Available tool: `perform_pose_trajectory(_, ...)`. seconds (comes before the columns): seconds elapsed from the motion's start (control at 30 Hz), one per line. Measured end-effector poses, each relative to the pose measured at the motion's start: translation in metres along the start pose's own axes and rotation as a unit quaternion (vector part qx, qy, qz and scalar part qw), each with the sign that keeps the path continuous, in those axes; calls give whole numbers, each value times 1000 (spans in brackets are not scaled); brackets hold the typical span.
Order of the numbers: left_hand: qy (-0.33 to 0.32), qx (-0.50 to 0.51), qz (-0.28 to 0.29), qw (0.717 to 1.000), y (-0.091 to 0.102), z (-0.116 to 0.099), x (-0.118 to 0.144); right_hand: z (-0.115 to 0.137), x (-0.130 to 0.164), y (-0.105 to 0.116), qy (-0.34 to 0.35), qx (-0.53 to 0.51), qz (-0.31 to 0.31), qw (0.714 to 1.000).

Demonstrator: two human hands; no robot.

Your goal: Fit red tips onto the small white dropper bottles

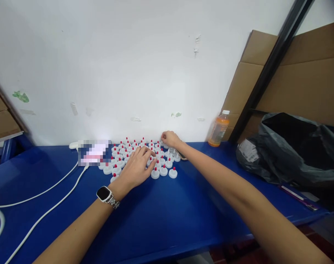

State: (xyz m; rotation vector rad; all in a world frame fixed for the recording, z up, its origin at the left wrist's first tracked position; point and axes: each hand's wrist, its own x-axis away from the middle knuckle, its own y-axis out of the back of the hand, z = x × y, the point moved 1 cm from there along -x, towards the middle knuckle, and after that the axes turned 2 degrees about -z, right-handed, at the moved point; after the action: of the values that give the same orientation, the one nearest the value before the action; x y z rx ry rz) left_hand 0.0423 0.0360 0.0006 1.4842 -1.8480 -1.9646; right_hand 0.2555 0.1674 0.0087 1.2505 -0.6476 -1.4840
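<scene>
The white caps with red tips (163, 171) stand in rows, so we keep our left hand (136, 167) flat and open over them while our right hand (170, 139) pinches one cap at the far row gently.

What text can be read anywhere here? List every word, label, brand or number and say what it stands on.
None can be read.
Orange bottle: its label shows no legible print.
White sticker on the black bag: print too small to read.
Cardboard box at far left: dark marks, too blurred.
Watch on the left wrist: screen dark.
Pixelated patch beside the white caps: unreadable.
</scene>
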Motion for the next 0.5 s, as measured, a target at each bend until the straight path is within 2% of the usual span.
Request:
perform_pose_trajectory(0.33,-3,-6,1,1000,4,-4,1,-11,19,11,-18,-13,8,1000)
perform_pose_trajectory(0.5,17,2,-11,1000,13,-4,4,3,40,29,-2,-72,-26,997)
